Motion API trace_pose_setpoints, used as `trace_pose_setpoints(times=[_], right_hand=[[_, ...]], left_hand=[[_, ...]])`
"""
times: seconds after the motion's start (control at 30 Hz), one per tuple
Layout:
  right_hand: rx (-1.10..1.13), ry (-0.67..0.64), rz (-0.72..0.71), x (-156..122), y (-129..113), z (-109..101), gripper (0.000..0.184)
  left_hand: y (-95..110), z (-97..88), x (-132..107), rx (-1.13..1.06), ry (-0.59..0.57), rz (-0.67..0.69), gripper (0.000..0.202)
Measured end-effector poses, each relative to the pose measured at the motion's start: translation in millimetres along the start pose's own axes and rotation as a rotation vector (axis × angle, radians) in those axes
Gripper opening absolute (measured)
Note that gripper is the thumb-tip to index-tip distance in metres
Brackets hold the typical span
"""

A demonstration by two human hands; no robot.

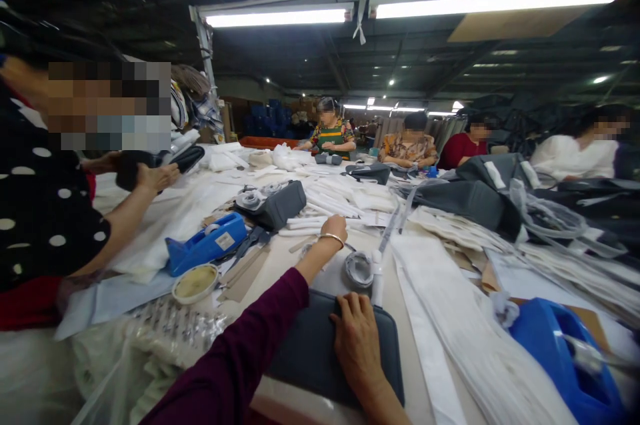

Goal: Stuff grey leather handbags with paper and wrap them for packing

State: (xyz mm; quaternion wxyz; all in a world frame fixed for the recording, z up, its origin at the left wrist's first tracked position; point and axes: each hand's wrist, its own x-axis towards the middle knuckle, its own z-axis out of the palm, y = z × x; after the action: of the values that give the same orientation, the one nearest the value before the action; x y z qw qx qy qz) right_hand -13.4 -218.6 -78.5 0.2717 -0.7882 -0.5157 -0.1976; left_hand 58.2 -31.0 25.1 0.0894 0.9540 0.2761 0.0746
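A dark blue-grey flat bag point(305, 345) lies on the table in front of me. My right hand point(357, 338) rests on top of it, thumb apart and fingertips at its far edge. Beyond the bag, my left hand point(334, 228), with a bangle at the wrist, reaches to a pile of white rolled strips point(305, 223). Its fingers are curled closed, and what they hold is hidden. Between the hands lies a coil of plastic-wrapped strap point(359, 269), beside a white wrapped handle point(377, 281).
Left stand a blue tape dispenser point(207, 241), a round tub point(195, 283) and a dark box-shaped bag point(280, 205). At right are stacked white sheets point(465, 325) and another blue dispenser point(563, 358). A co-worker in polka dots point(50, 211) handles a dark item; several people sit across.
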Motion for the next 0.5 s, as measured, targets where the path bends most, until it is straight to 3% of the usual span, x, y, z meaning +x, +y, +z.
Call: trace_pose_setpoints(times=[0.07,0.17,0.33,0.4,0.5], right_hand=[[-0.009,-0.007,-0.006,-1,1,0,0.024],[-0.004,-0.009,-0.014,-3,2,1,0.025],[0.139,-0.027,0.046,3,-1,-4,0.032],[0.365,-0.063,0.114,9,-5,-25,0.032],[0.872,-0.227,0.210,8,-13,-82,0.030]], left_hand=[[2,13.9,-12,-0.017,-0.009,0.012,0.021],[3,39.2,-25,-0.048,-0.054,0.021,0.028],[-10,58.2,-18,-0.097,-0.139,0.031,0.033],[-14,60.3,-12,-0.125,-0.163,0.063,0.034],[-18,65.6,-6,-0.156,-0.189,0.100,0.036]])
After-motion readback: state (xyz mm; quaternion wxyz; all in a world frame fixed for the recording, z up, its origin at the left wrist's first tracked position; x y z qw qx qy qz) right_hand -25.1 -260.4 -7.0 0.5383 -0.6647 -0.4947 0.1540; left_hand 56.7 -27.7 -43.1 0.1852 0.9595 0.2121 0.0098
